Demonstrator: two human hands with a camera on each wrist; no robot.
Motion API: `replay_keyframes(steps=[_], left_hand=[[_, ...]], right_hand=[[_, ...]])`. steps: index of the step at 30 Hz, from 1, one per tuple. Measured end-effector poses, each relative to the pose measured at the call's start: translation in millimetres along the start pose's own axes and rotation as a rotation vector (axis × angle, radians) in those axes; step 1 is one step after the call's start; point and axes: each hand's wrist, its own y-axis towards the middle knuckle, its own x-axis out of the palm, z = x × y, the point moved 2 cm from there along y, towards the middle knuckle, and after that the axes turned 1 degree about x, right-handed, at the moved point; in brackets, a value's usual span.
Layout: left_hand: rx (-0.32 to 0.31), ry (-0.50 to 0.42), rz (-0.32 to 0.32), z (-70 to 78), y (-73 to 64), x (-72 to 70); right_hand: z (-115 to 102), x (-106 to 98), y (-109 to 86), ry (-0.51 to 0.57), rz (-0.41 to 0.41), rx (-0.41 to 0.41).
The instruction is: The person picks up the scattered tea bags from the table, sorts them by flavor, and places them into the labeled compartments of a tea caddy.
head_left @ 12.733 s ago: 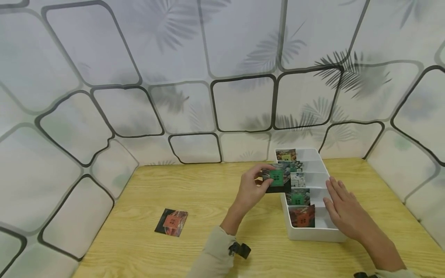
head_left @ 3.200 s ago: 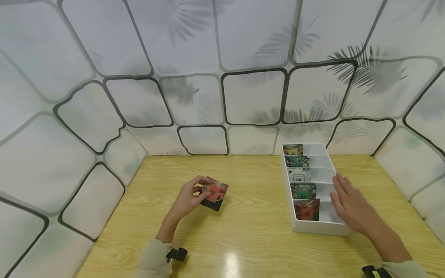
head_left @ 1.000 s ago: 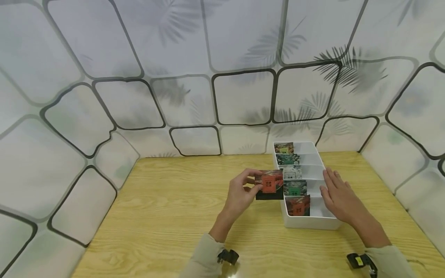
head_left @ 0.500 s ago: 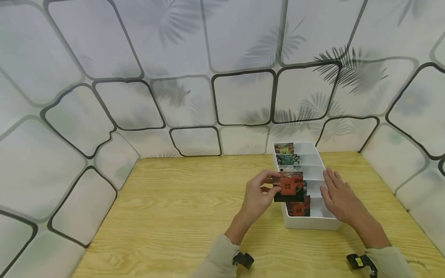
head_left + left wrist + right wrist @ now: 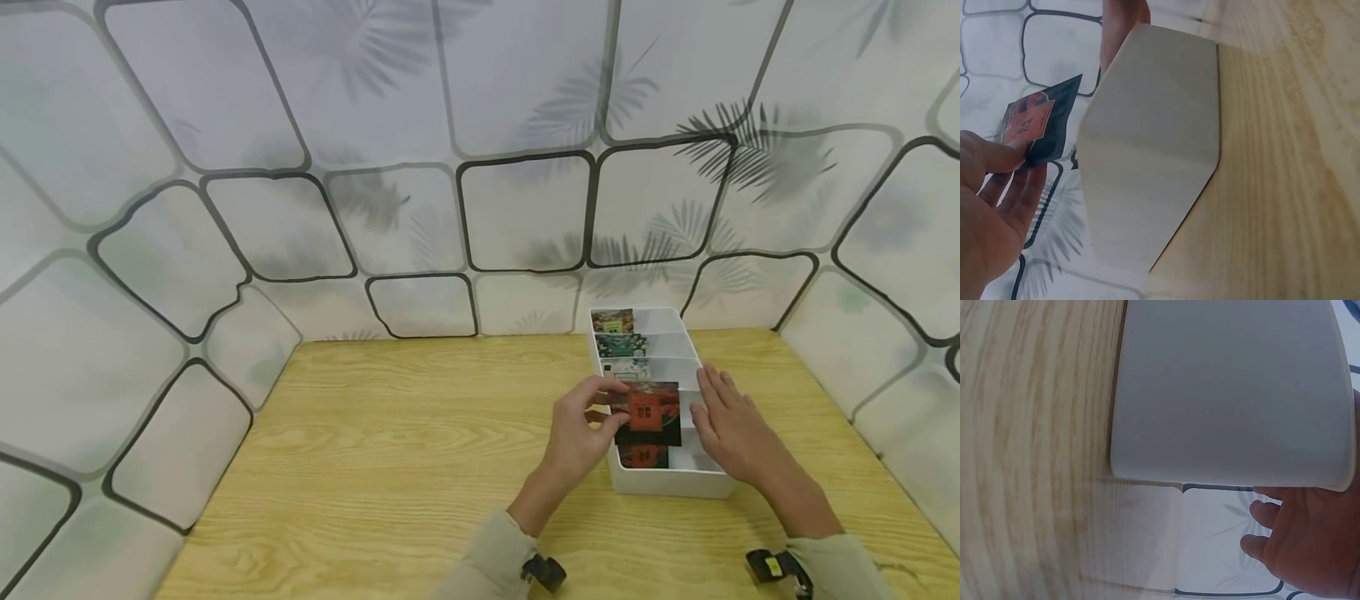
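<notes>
In the head view my left hand (image 5: 577, 429) pinches a flat black-and-red sachet (image 5: 647, 412) by its left edge, thumb on the front. It is over the front part of a white divided box (image 5: 675, 483). The left wrist view shows the sachet (image 5: 1038, 122) tilted, above the box rim. My right hand (image 5: 742, 433) rests along the box's right rim, fingers straight. Another red sachet (image 5: 643, 457) stands in the front compartment, its upper part covered by the held one. Behind stand a white sachet (image 5: 626, 368), a green one (image 5: 621, 345) and an orange-yellow one (image 5: 612, 321).
The box stands on a wood-grain table (image 5: 375, 467), towards its right side. A patterned cloth wall (image 5: 525, 217) closes off the back and both sides. Each wrist carries a small black camera, such as the left wrist camera (image 5: 543, 573).
Earlier my left hand put a green sachet at the box and picked the red one off the table. It has since carried this right, over the box's front. My right hand stays at the rim.
</notes>
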Motion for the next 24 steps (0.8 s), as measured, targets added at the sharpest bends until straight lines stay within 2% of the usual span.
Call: replay_keyframes(steps=[2,9,19,24], left_hand=[[0.004,-0.004,-0.002,-0.9,-2.5,3.1],[0.059,0.102,-0.01,-4.2,-11.2,8.7],[0.121,0.173,-0.019,-9.0,-16.9,12.9],[0.138,0.269,-0.044,-10.1,-20.0,12.8]], right_hand=[[0.0,0.7,0.2,-0.001,-0.001,0.0],[0.4,2.0,0.7,-0.006,0.002,0.003],[-1.1,-0.7,1.0,-0.003,0.013,0.004],[0.4,0.0,0.4,0.004,0.021,-0.004]])
